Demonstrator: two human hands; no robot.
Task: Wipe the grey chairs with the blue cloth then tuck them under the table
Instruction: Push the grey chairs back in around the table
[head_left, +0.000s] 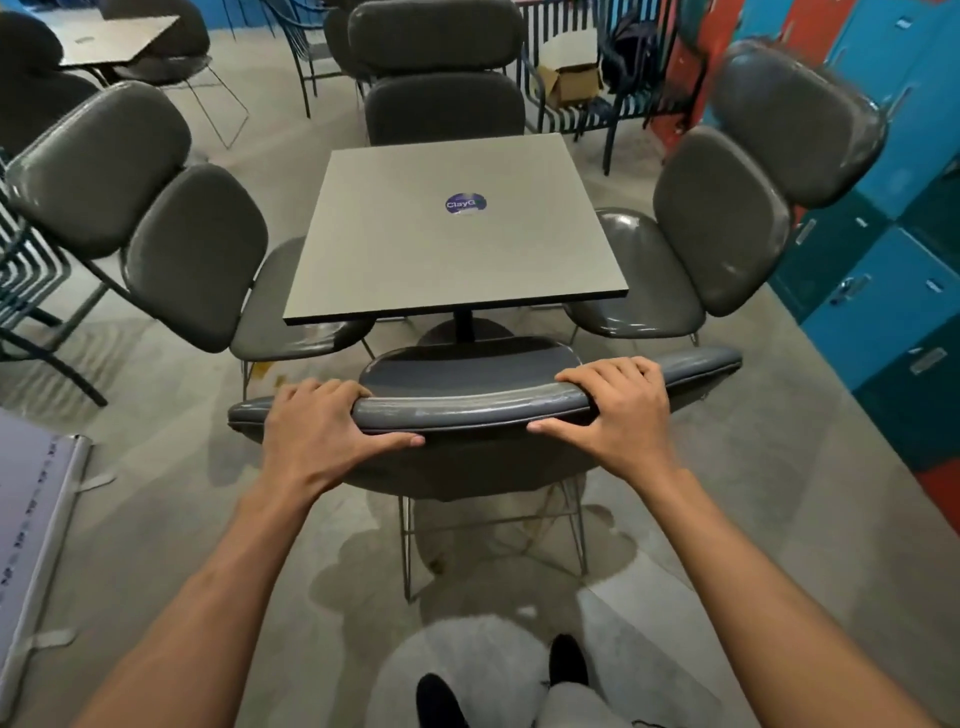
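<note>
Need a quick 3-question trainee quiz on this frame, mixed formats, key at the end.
1. True or false: the left hand holds a blue cloth.
2. Multiple choice: what sits on the table? A) a round sticker B) a cardboard box C) a cup
3. Fill in: both hands grip the top backrest pad of the near chair, whose seat lies mostly ____ of the table edge.

Key: 1. False; no cloth shows in either hand, and the right hand grips the same pad. 2. A, the round sticker. 3. short (on the person's side).
</note>
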